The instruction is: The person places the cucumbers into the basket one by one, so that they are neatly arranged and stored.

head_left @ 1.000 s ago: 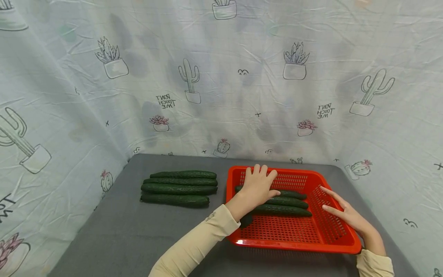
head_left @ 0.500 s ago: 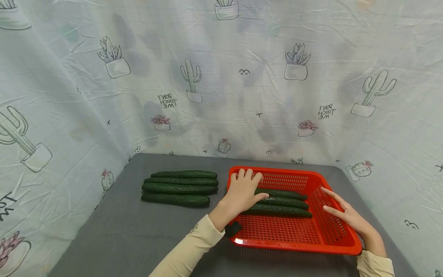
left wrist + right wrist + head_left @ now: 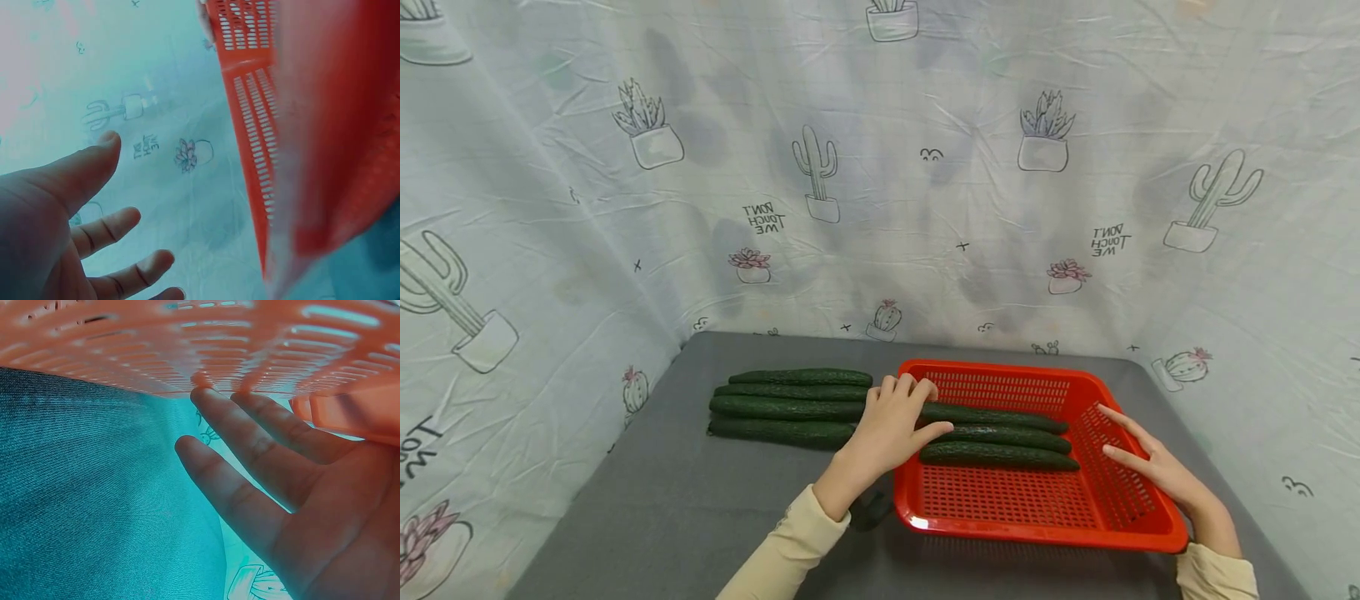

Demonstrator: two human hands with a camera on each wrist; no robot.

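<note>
My left hand (image 3: 883, 433) hovers over the left rim of the red plastic basket (image 3: 1000, 531), its fingers spread and holding nothing. In the left wrist view its thumb (image 3: 81, 172) and fingers stand apart from the basket wall. Three dark green cucumbers (image 3: 1000, 455) lie side by side inside the basket. My right hand (image 3: 1172, 475) holds the basket's right side, thumb and one finger inside the wall. Outside the mesh, in the right wrist view, are its other fingers (image 3: 250, 447), tips close against the wall. Left of the basket, several cucumbers (image 3: 786, 408) lie in a row, partly covered by my left hand.
The grey tabletop (image 3: 700, 517) extends in front and to the left. A white curtain (image 3: 880, 208) printed with potted cacti closes off the back and both sides. At my left wrist sits a black device (image 3: 871, 508).
My left hand has moved left from over the cucumbers in the basket to its left rim, near the row on the table. The right hand and the basket stay where they were.
</note>
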